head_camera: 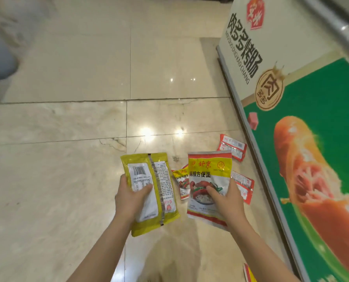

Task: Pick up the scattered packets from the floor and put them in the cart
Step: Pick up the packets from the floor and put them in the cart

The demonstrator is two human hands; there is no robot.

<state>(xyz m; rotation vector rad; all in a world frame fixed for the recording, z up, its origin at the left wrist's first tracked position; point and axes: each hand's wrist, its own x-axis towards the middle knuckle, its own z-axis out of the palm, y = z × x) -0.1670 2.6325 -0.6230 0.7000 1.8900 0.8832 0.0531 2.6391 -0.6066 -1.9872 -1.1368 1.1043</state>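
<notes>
Gripping one packet each, hands hold yellow packet [151, 190] left, red packet [208, 186] right.

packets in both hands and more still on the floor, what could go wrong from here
Both hands are full: the left hand grips the yellow packet, the right hand the red packet. Grabbing another now could likely drop one. Three packets on the tiled floor lie near the display panel and could be overlooked. No cart is in view, so turning to find it may mean stepping on them.
</notes>
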